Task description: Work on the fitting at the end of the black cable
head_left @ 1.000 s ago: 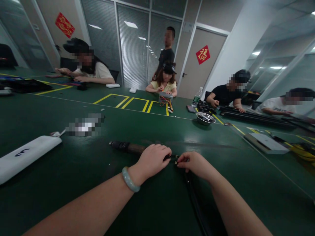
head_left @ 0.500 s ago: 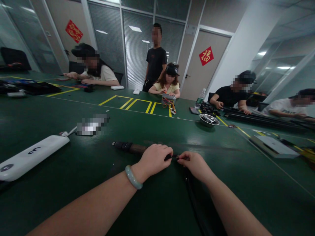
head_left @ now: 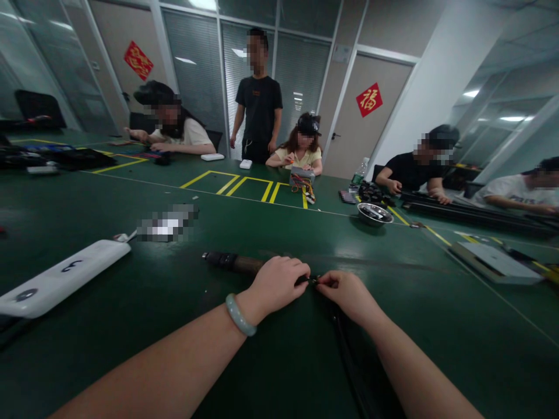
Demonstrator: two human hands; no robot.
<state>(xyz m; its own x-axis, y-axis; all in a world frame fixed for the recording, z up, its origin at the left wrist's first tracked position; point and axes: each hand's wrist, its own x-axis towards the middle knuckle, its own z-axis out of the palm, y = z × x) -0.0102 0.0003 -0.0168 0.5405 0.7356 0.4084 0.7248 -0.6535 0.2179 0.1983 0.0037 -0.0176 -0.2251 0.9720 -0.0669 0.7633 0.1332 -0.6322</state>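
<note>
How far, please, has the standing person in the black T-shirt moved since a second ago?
Yes: the standing person has stepped left, from behind the seated person in yellow to clear of that person's left, judged against the door.

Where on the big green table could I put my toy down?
Bare green lies between the white power strip and the left hand, and right of the right hand, before the metal bowl. It is crowded where both hands meet on the dark rod.
</note>
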